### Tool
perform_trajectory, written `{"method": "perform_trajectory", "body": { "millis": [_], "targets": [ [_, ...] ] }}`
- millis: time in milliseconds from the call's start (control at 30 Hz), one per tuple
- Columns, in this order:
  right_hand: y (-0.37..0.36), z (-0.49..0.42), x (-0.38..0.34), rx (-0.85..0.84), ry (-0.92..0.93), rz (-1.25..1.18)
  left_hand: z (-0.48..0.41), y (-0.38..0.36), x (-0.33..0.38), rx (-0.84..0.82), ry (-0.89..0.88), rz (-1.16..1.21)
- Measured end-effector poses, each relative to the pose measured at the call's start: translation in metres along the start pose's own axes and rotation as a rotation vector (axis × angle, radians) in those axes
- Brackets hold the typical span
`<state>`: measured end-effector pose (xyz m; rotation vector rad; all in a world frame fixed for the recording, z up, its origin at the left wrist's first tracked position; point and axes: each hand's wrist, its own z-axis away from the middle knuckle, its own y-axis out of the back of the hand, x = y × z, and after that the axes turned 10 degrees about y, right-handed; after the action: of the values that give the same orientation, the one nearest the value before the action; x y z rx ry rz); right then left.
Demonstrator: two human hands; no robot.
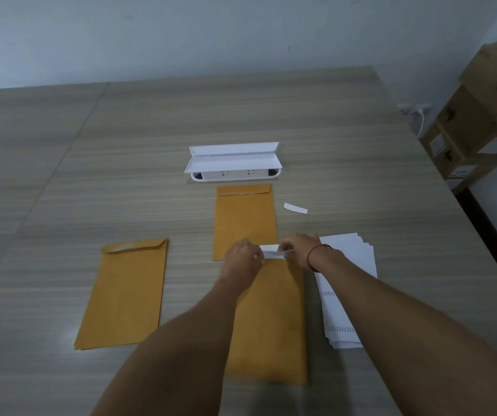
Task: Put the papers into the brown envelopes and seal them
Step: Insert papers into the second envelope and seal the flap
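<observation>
Sealing step: white strip (272, 253) is pinched by left hand (242, 259) and right hand (299, 249) atop nearest envelope (271, 319); flap likely to be pressed next.

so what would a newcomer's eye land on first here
The left hand and right hand meet in the middle, pinching a white strip at the top of the nearest brown envelope. Around them lie another envelope just beyond, a stack of envelopes to the left and white papers to the right. A loose strip lies further back on the table.
</observation>
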<state>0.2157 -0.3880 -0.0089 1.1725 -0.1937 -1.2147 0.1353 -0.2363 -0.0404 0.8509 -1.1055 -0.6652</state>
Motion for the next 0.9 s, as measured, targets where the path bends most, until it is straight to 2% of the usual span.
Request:
{"method": "perform_trajectory", "body": {
  "millis": [233,900],
  "targets": [
    [-0.009,0.0,0.006,0.088,-0.034,-0.15,-0.003,0.008,0.001,0.001,-0.014,-0.051],
    [-0.011,-0.005,0.001,0.015,0.065,0.037,-0.003,0.01,0.004,-0.02,-0.01,-0.101]
  ]
}}
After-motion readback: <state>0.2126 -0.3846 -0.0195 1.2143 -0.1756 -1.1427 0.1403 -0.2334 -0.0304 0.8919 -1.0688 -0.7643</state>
